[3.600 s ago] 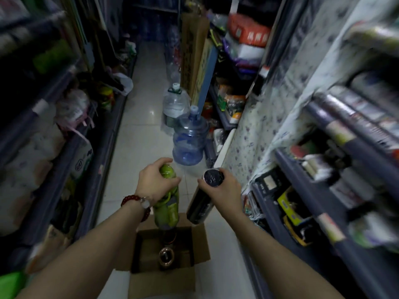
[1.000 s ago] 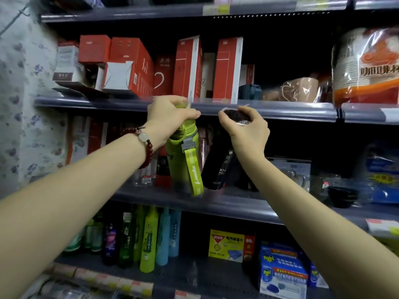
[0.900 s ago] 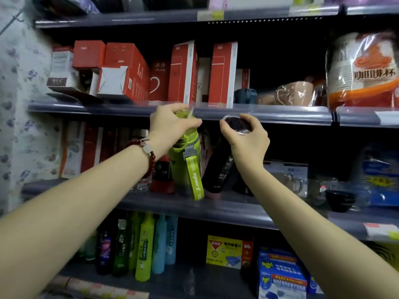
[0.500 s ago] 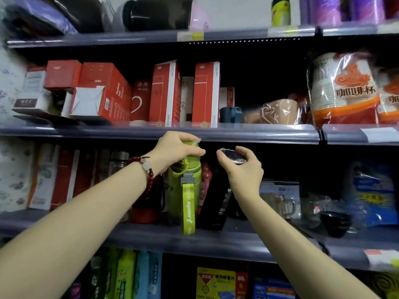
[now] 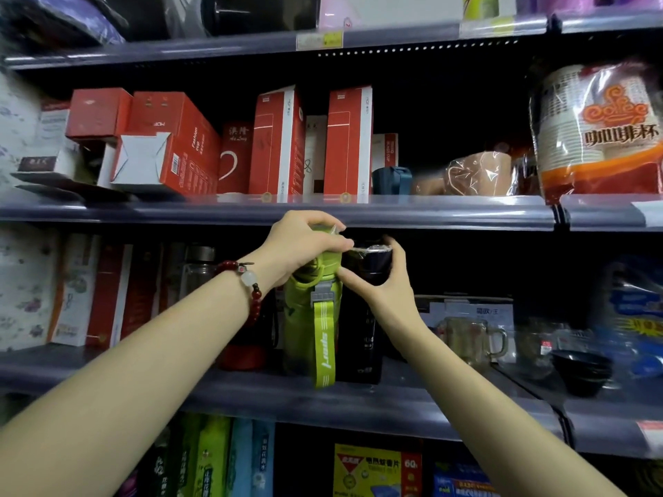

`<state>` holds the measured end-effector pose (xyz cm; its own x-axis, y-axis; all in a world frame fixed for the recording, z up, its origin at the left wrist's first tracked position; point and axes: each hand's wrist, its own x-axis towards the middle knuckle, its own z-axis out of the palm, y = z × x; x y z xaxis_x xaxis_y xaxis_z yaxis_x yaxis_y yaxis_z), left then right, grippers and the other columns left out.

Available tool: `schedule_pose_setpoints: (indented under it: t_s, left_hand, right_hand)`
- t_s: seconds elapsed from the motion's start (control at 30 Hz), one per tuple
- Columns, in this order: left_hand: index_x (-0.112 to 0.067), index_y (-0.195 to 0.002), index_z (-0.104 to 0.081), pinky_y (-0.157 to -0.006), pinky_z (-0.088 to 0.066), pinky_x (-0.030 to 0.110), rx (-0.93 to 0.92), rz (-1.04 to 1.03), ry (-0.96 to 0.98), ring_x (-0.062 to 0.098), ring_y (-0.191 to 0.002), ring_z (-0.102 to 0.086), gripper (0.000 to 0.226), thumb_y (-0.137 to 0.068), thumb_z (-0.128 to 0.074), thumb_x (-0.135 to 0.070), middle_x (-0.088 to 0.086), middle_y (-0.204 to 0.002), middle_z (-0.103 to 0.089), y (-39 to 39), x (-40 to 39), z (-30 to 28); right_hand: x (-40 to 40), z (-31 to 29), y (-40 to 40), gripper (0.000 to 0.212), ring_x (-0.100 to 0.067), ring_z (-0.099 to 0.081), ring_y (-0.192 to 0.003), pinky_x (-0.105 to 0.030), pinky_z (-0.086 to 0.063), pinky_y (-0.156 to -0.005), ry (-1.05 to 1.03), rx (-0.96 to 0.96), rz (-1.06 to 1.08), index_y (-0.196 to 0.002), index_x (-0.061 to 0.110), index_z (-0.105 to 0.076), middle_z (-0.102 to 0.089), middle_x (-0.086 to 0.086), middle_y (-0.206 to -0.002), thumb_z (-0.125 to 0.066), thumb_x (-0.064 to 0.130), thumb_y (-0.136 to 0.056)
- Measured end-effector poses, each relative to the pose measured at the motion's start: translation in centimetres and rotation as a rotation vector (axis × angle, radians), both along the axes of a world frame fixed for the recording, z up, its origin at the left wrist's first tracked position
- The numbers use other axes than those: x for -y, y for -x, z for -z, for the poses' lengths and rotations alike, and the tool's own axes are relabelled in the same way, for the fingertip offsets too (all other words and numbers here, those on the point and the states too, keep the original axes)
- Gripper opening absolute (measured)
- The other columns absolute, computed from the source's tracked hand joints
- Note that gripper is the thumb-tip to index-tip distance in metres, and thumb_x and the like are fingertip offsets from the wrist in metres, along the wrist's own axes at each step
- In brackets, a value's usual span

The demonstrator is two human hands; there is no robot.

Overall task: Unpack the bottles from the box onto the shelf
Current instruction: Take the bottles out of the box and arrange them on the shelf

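Green bottle point(image 5: 308, 328): one, upright at frame centre on the middle shelf point(image 5: 412, 399), its striped green strap hanging down over the shelf's front edge.
Black bottle point(image 5: 364, 338): one, upright, just beside the green bottle on its right side in the frame, touching or nearly so; clear wrap glints on its cap.
Left hand point(image 5: 299, 247): one, fingers curled down over the green bottle's lid and clamped on it; a red bead bracelet point(image 5: 247, 285) circles the wrist.
Right hand point(image 5: 385, 285): one, thumb and fingers wrapped around the black bottle's cap, gripping it.
Red bottle point(image 5: 245, 353): one, partly hidden behind the left wrist, standing left of the green bottle.
Glass mug point(image 5: 470, 338): one, right of centre on the same shelf.
Black bowl point(image 5: 583, 371): one, lower right of that shelf.
Red boxes point(image 5: 276, 145): at least five on the shelf above, upper left to centre; the exact count is unclear.
Paper cup pack point(image 5: 595, 134): one, upper right.
Box from the task: not in view.
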<state>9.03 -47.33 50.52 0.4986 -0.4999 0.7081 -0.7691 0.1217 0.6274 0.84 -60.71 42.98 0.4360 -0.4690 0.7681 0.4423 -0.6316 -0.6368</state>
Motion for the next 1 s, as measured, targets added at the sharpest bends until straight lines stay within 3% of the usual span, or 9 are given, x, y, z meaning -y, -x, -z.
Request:
schedule_pose_setpoints:
  t_s: [0.13,0.37,0.43,0.5,0.57,0.67,0.8,0.9,1.0]
  left_hand:
    - [-0.033,-0.085,-0.076,-0.097,-0.051,0.038,-0.008,0.026,0.0,0.011,-0.1,-0.065,0.028,-0.058,-0.083,-0.039,-0.011,-0.098,-0.073,0.1,-0.3,0.1]
    - [-0.02,-0.099,-0.074,-0.09,-0.048,0.027,-0.059,0.159,0.013,0.011,-0.098,-0.065,0.02,-0.08,-0.069,-0.017,-0.002,-0.102,-0.073,0.3,-0.8,0.1]
    - [-0.015,-0.108,-0.07,-0.085,-0.048,0.023,-0.069,0.249,-0.006,0.012,-0.1,-0.062,0.027,-0.083,-0.06,-0.01,0.003,-0.111,-0.07,0.2,-1.3,0.2]
    - [-0.016,-0.112,-0.067,-0.075,-0.049,0.016,-0.062,0.328,-0.005,0.008,-0.091,-0.062,0.035,-0.078,-0.057,-0.016,0.001,-0.109,-0.068,-0.2,-1.7,0.6]
    - [-0.016,-0.11,-0.067,-0.074,-0.048,0.017,-0.086,0.364,0.092,0.009,-0.084,-0.061,0.037,-0.074,-0.056,-0.023,0.001,-0.102,-0.067,-1.0,-1.7,1.4]
    - [-0.019,-0.088,-0.061,-0.072,-0.041,0.028,-0.171,0.291,0.374,0.014,-0.074,-0.054,0.015,-0.073,-0.062,-0.022,0.001,-0.08,-0.058,-1.6,-0.9,2.9]
    - [-0.018,-0.074,-0.047,-0.063,-0.035,0.02,-0.153,0.156,0.566,0.005,-0.058,-0.039,0.023,-0.085,-0.065,-0.027,-0.004,-0.062,-0.04,-1.0,0.0,4.3]
    - [-0.019,-0.088,-0.05,-0.066,-0.037,0.014,-0.122,0.108,0.502,0.0,-0.065,-0.046,0.024,-0.093,-0.05,-0.043,-0.008,-0.072,-0.05,-0.1,-0.2,5.1]
    - [-0.037,-0.113,-0.049,-0.085,-0.037,0.011,-0.072,0.201,0.344,-0.017,-0.094,-0.053,0.048,-0.078,-0.043,-0.07,-0.021,-0.107,-0.057,-0.7,-0.5,7.2]
  right_hand:
    - [0.3,0.7,0.0,0.104,-0.011,-0.039,-0.135,-0.042,-0.035,-0.113,0.04,0.021,-0.024,-0.144,0.039,-0.022,-0.036,0.011,-0.149,-0.084,0.049,-0.061]
    - [-0.1,1.1,0.1,0.107,-0.001,-0.033,-0.133,-0.024,-0.028,-0.108,0.035,0.065,-0.026,-0.149,0.031,-0.017,-0.03,0.011,-0.153,-0.085,0.038,-0.065]
    - [-0.1,1.1,0.1,0.108,-0.004,-0.031,-0.137,-0.026,-0.027,-0.111,0.034,0.065,-0.016,-0.149,0.031,-0.017,-0.028,0.011,-0.154,-0.084,0.038,-0.066]
    - [-0.1,1.1,0.3,0.109,-0.003,-0.028,-0.137,-0.025,-0.025,-0.11,0.033,0.061,-0.01,-0.15,0.031,-0.016,-0.026,0.011,-0.155,-0.084,0.038,-0.066]
    - [-0.3,1.2,0.4,0.111,-0.002,-0.026,-0.138,-0.026,-0.025,-0.111,0.033,0.064,0.0,-0.15,0.032,-0.014,-0.024,0.012,-0.156,-0.085,0.04,-0.065]
    - [-0.6,1.3,0.6,0.112,-0.005,-0.026,-0.14,-0.03,-0.025,-0.114,0.028,0.07,0.018,-0.149,0.035,-0.013,-0.023,0.014,-0.156,-0.085,0.042,-0.064]
    - [-1.0,1.4,0.9,0.111,-0.007,-0.025,-0.141,-0.029,-0.025,-0.112,0.029,0.066,0.039,-0.149,0.037,-0.011,-0.021,0.016,-0.157,-0.083,0.043,-0.066]
    - [-1.1,1.5,1.1,0.11,-0.01,-0.025,-0.142,-0.027,-0.024,-0.107,0.012,0.057,0.032,-0.149,0.039,-0.009,-0.021,0.014,-0.157,-0.082,0.042,-0.068]
    - [-1.1,1.6,1.1,0.109,-0.011,-0.026,-0.142,-0.026,-0.025,-0.106,0.012,0.059,0.035,-0.15,0.038,-0.008,-0.023,0.012,-0.157,-0.082,0.04,-0.069]
